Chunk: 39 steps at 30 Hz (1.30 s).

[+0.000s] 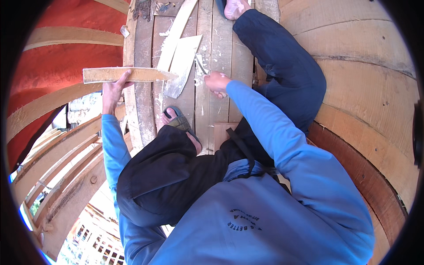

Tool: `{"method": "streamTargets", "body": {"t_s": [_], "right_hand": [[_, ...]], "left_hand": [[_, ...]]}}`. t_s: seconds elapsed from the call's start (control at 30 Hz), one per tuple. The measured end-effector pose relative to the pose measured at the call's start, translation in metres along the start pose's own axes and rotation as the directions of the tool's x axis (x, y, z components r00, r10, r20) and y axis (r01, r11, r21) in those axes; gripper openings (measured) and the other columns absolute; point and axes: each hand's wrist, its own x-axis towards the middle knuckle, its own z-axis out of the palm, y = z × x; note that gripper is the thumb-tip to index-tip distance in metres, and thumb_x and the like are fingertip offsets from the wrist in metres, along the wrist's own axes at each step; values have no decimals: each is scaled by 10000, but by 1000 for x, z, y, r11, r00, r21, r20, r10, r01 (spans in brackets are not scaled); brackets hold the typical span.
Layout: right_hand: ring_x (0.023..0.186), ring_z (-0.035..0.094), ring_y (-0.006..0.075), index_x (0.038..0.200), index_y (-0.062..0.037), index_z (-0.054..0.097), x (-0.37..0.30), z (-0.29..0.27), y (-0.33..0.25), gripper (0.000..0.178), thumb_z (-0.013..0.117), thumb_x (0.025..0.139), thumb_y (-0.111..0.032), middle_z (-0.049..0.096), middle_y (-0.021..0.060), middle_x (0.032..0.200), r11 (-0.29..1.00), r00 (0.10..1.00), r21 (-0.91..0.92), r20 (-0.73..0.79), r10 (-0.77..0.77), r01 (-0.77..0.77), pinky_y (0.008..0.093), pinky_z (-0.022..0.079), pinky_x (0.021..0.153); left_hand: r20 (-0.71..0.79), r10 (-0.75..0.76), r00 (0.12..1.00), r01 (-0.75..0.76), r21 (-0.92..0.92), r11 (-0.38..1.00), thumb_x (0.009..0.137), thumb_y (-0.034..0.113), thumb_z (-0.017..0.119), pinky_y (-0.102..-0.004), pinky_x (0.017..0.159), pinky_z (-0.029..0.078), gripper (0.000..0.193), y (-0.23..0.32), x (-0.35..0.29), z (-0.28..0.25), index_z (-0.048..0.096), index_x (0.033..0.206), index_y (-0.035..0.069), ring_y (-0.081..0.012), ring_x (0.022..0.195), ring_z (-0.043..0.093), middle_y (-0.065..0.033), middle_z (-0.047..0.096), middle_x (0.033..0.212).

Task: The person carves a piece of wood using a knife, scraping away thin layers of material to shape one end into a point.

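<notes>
At planking (143, 48) edge, left hand (114, 92) clamped on wooden strip (142, 74); right hand (216, 83) closed round curved-bladed tool (200, 65), room between.

Red sheeting (75, 55) at 10 o'clock, behind curved, pale wooden ribs (73, 36). Small whitish scrap (125, 31) near 11, at the edge of the worn floorboards (203, 115), which run from centre to 12. Broad tan planking (357, 84) between 2 and 3; reddish-brown plank (357, 168) between 3 and 4. Heavy timber with round knot (93, 179) at 8; white latticework (99, 240) between 7 and 8, washed out by glare.
</notes>
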Motion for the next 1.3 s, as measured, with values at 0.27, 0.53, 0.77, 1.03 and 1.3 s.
{"method": "streamTargets", "body": {"t_s": [0.27, 0.53, 0.77, 1.03, 1.3], "right_hand": [[470, 615, 263, 944, 94, 590, -23, 4, 11, 531, 449, 1055, -405, 599, 160, 590, 996, 997, 87, -72, 31, -25, 439, 506, 516], [545, 670, 302, 1185, 98, 558, -36, 5, 6, 539, 461, 1048, -414, 683, 231, 820, 993, 993, -119, -116, 5, -19, 450, 548, 593], [1036, 675, 459, 1208, 59, 586, -16, 12, 26, 486, 486, 1049, -388, 693, 307, 1097, 962, 972, -267, -207, -112, 54, 512, 510, 945], [1061, 665, 473, 1205, 50, 598, -16, 15, 30, 456, 512, 1044, -368, 695, 312, 1086, 950, 967, -307, -220, -127, 55, 513, 506, 960], [702, 709, 366, 1126, 39, 626, -25, 30, 17, 440, 516, 1042, -378, 709, 233, 892, 972, 982, -234, -172, -74, 32, 466, 571, 663]], "left_hand": [[129, 129, 983, -157, 233, 960, 875, 334, 834, -321, 772, 656, 554, 36, 80, 12, 678, 1223, -67, -220, 882, 751, -140, 752, 1085], [118, 178, 977, -200, 209, 957, 857, 402, 842, -314, 772, 647, 540, 27, 113, 24, 738, 1137, -48, -200, 917, 765, -138, 773, 1035], [58, 206, 977, -213, 314, 925, 899, 433, 795, -323, 804, 636, 520, -5, 122, 15, 725, 1192, 8, -184, 905, 747, -111, 770, 1029], [-11, 206, 979, -204, 87, 975, 850, 283, 844, -344, 748, 598, 351, -2, 100, 20, 740, 1048, 13, -163, 831, 703, -68, 739, 930], [-77, 231, 970, -225, 79, 971, 856, 280, 832, -360, 723, 588, 330, -2, 79, 23, 731, 1013, 7, -167, 809, 709, -69, 741, 884]]}}
